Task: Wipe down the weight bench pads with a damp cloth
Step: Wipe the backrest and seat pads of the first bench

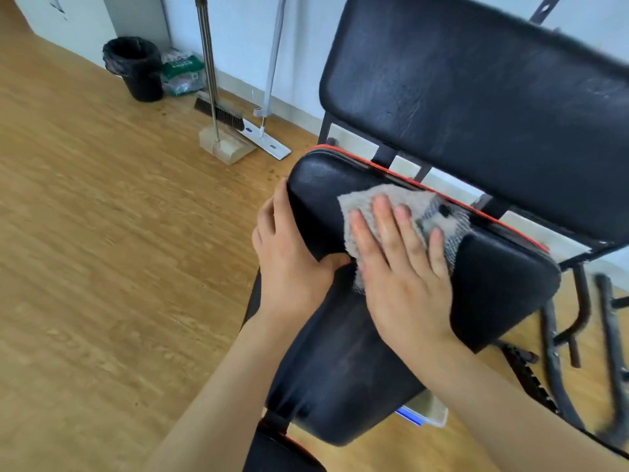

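Observation:
A black seat pad [493, 291] with red piping along its far edge fills the middle of the view. Behind it rises the black back pad [476, 107], tilted upward. A grey-white cloth [422, 206] lies flat on the far part of the seat pad. My right hand [405, 267] presses on the cloth with straight, spread fingers. My left hand [289, 253] grips the seat pad's left edge, fingers curled round the side and thumb on top next to the cloth.
The black metal frame [558, 338] of the bench stands at the right. On the wooden floor [102, 233] by the wall are a black bin [136, 68], a broom with dustpan [221, 134] and a flat mop [269, 137].

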